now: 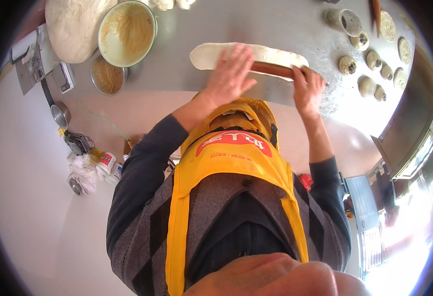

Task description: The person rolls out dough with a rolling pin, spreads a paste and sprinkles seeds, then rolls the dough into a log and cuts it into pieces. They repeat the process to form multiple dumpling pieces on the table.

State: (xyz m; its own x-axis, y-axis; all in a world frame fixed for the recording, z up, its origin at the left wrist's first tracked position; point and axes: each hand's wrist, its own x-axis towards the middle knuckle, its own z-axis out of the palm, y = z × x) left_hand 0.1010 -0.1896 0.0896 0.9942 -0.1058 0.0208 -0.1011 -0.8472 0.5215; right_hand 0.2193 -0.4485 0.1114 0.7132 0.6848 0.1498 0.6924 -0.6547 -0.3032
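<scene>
A long flattened strip of dough [268, 53] lies crosswise on the metal worktop [164, 76]. Over its near edge is a brown wooden rolling pin [272, 69]. My right hand [308, 87] grips the pin's right end, thumb and fingers around it. My left hand [233, 72], blurred, is spread flat with its fingers over the left part of the dough, at the pin's left end. The palm is hidden, so whether it presses on the pin cannot be told.
A large dough mass [72, 29], an enamel bowl of brown paste [127, 33] and a metal bowl of paste [108, 75] stand at the left. At the right are several round filled dough pieces [348, 65] and a clear plastic tub [344, 21].
</scene>
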